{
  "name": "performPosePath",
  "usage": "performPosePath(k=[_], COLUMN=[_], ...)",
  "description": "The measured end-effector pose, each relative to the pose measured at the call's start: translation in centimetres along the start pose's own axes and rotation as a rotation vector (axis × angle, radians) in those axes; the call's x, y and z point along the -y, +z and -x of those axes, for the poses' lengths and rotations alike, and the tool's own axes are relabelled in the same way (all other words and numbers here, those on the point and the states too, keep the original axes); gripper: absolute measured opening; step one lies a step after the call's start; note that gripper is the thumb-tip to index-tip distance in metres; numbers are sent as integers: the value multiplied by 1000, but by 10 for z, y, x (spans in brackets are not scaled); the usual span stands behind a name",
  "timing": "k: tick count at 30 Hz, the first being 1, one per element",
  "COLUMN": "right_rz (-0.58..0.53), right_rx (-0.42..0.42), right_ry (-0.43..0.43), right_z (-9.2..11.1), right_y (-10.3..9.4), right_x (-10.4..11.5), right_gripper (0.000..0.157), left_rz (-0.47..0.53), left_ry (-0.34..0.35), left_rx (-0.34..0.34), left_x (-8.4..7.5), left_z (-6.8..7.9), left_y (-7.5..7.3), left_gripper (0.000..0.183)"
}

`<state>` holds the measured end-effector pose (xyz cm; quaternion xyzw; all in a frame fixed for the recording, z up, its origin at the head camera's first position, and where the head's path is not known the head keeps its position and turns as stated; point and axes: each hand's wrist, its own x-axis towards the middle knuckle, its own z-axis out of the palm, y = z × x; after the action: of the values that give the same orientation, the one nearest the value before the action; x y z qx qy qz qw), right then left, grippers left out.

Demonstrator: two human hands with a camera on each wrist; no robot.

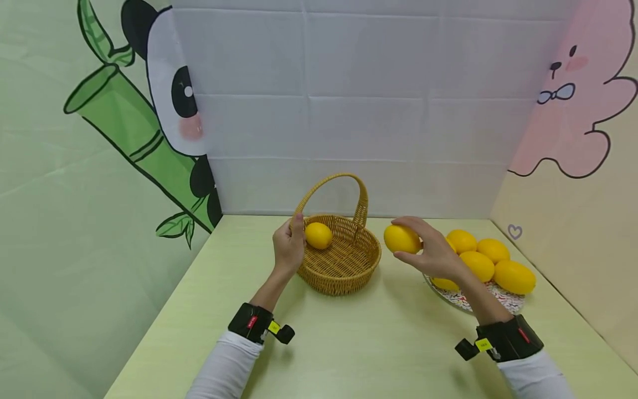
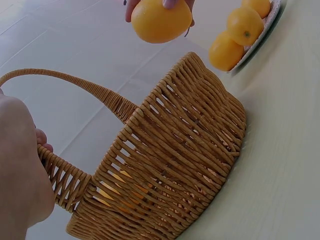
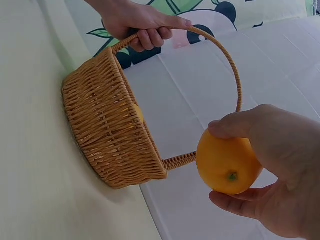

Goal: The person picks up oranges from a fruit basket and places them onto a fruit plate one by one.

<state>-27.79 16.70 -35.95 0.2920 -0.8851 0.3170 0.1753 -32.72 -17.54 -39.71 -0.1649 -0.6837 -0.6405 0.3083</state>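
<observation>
A woven wicker basket (image 1: 344, 260) (image 2: 180, 165) (image 3: 107, 130) with an arched handle stands on the pale green table (image 1: 369, 343). One yellow lemon (image 1: 318, 235) lies inside it. My left hand (image 1: 289, 244) (image 3: 140, 22) grips the basket's handle at its left base. My right hand (image 1: 428, 249) (image 3: 270, 170) holds a second lemon (image 1: 401, 239) (image 2: 161, 20) (image 3: 228, 162) in the air just right of the basket, level with its rim.
A patterned plate (image 1: 503, 302) (image 2: 265, 25) at the right carries several more lemons (image 1: 490, 263). A white backdrop rises behind the table, a panda and bamboo wall on the left, a pink cartoon wall on the right. Black wrist bands sit on both forearms.
</observation>
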Motion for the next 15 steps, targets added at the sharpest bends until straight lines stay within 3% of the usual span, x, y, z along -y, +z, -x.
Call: performPosePath(k=[5,15], right_rz=[35,139], right_rx=[-12,-9], right_ry=[16,86], right_z=[8,32], right_y=[-12,-36], right_x=[-7,-16], right_gripper=[70,69], left_rz=[-16,4], left_ry=[-6,2], left_rx=[7,26], left_x=[12,14], left_z=[-2,-2], left_y=[-1,-2], left_gripper=[53,55])
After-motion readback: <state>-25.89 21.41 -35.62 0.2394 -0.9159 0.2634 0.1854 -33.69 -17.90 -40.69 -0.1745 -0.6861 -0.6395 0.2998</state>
